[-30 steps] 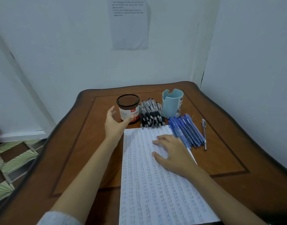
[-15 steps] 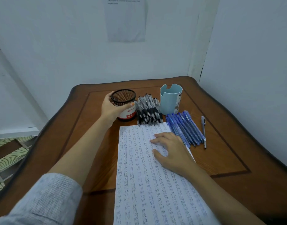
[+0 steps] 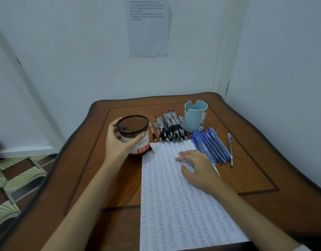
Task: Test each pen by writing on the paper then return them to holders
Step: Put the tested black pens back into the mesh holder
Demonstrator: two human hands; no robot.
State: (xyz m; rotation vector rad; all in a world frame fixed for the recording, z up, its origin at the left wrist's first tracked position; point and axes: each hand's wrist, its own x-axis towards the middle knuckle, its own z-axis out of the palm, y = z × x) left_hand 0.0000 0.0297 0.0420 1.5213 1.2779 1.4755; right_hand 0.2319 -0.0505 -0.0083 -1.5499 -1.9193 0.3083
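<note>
My left hand (image 3: pixel 119 144) grips the black mesh pen holder (image 3: pixel 136 132) with a red and white label, left of the paper. The holder leans slightly and looks empty. My right hand (image 3: pixel 197 167) lies flat on the lined paper (image 3: pixel 177 205), which is covered in rows of writing. A pile of black-grip pens (image 3: pixel 171 128) lies beyond the paper's top edge. A row of blue pens (image 3: pixel 211 144) lies to the right of the paper, with a single silver pen (image 3: pixel 230 148) beside them. A light blue pen holder (image 3: pixel 195 115) stands empty behind the blue pens.
The brown wooden table (image 3: pixel 255 178) sits in a corner between white walls. A printed sheet (image 3: pixel 148 26) hangs on the back wall. Patterned floor tiles (image 3: pixel 14 178) show past the table's left edge.
My left hand reached the mesh holder, took hold of it and drew it left and toward me, away from the black pens. My right hand stayed on the paper.
</note>
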